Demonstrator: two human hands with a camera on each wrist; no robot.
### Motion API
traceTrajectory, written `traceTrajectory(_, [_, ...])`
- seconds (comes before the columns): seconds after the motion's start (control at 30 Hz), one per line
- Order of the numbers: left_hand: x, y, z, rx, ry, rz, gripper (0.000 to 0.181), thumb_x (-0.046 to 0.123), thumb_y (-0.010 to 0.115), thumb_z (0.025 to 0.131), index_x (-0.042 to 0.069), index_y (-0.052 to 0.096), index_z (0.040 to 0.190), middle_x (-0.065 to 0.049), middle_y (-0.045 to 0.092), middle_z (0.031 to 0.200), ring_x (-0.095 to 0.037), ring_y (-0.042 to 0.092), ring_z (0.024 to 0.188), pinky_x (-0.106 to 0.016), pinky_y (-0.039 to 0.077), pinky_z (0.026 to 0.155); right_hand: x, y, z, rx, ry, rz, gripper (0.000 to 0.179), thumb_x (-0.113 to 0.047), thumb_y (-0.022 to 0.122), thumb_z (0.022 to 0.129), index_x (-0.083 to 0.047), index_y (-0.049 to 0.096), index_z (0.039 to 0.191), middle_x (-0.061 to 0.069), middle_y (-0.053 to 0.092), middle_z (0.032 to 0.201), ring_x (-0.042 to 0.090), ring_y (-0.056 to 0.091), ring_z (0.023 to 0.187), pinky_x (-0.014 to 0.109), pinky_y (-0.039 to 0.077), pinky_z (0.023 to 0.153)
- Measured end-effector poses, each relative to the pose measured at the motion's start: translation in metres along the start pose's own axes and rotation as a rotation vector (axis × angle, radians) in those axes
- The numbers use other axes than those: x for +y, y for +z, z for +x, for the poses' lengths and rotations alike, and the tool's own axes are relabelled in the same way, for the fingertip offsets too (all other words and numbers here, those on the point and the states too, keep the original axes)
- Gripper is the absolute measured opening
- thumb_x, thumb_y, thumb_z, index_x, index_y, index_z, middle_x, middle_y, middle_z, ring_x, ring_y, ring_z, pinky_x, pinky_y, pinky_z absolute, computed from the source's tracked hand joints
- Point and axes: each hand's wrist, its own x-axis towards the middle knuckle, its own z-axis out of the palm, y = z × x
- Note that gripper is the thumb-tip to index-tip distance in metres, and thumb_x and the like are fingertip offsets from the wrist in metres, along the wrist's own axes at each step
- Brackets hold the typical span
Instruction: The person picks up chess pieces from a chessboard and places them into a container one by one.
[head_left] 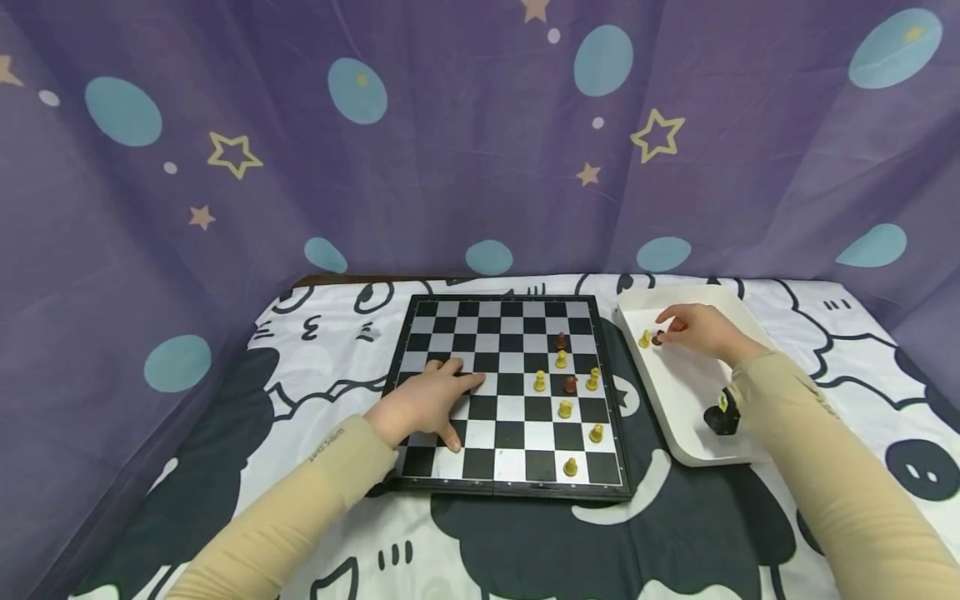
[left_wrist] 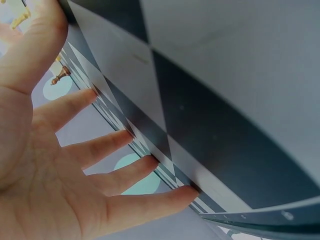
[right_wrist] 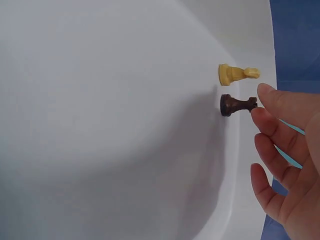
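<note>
My left hand rests on the left side of a black-and-white chessboard, fingers spread. In the left wrist view its fingertips meet the squares. Over the far left part of a white tray, my right hand has its thumb and index finger apart around the top of a dark brown rook. The index fingertip overlaps the rook's crown; whether it touches cannot be told. Beside the rook, a yellow chess piece stands upright in the tray.
Several yellow chess pieces and two reddish-brown ones stand on the board's right half. A patterned cloth lies under board and tray. Behind hangs a purple curtain. A black device is at the right wrist.
</note>
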Motion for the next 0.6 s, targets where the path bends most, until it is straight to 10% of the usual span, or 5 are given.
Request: traceTrajectory(0.6, [0.000,0.001,-0.001,0.001,0.007,-0.012,0.100,0.031,0.090,0.057,0.020,0.042,0.144,-0.016,0.033,0.148,-0.040,0.033,0.132,-0.051,0.043,0.099,-0.022,-0.011,-0.009,-0.003,-0.022,-0.014,0.027,-0.009,0.066,0.085,0.004,0.063,0.108,0.007,0.067,0.079,0.018,0.058,0.075,0.031,0.045,0.068])
